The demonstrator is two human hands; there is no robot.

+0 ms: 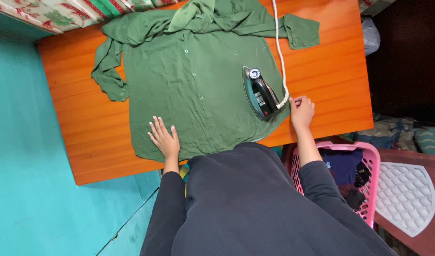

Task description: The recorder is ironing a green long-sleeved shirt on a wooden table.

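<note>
A green button-front shirt (194, 90) lies spread flat on the orange wooden desk (331, 71), collar at the far edge, sleeves bunched to either side. Fabric is thin and lightly creased. An electric iron (259, 92), dark body with a grey soleplate rim and a small pale panel on its side, rests on the shirt's right portion. Its white braided cord (280, 52) runs up across the desk to the far edge.

Left hand (164, 138): open, fingers spread, palm pressed flat on the shirt's lower hem; it grips nothing. Right hand (301, 111): loosely curled at the shirt's right edge, fingertips on the cord just beside the iron's rear. Both forearms wear dark sleeves.

Beside the desk, right, stands a pink perforated plastic laundry basket (369, 175) holding dark clothes.
</note>
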